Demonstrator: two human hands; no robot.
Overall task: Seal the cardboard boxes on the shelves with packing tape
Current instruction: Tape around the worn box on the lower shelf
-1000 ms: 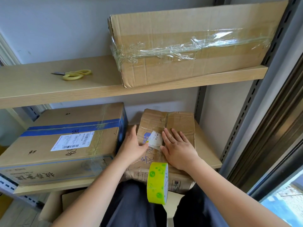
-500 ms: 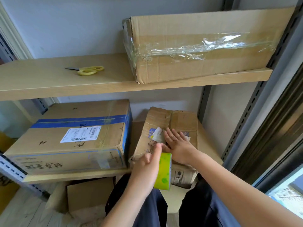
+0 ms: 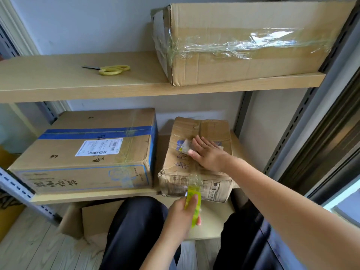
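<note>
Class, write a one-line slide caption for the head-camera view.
Right hand presses the small cardboard box flat while left hand pulls the green tape roll down its front.

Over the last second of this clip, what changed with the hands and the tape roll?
The left hand left the small box's top, took hold of the green tape roll and drew it down and toward the person, stretching clear tape over the box's front edge. The right hand stayed flat on the box top. The scissors and the other boxes stayed put.

Storeroom: slotted-upright shelving stacked with taped parcel boxes.
</note>
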